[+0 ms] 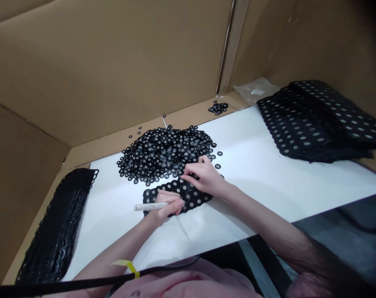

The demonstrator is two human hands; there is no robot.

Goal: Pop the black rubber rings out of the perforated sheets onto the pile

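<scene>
A black sheet with rows of pale dots [191, 198] lies on the white board [113, 236] in front of me. My left hand [171, 203] is closed around a white pen-like tool [150, 206], its tip end resting over the sheet. Above the sheet's right part is my right hand [203, 176], thumb and fingers drawn together near the edge of a heap of small black rings [166, 151]. Whatever may be between those fingertips is too small to make out.
Stacked black perforated strips [59, 223] lie at the left. More dotted black sheets [312, 120] are piled at the right, beside a clear plastic bag [257, 89]. A small ring cluster [218, 108] sits at the back. Cardboard walls [113, 62] surround the board.
</scene>
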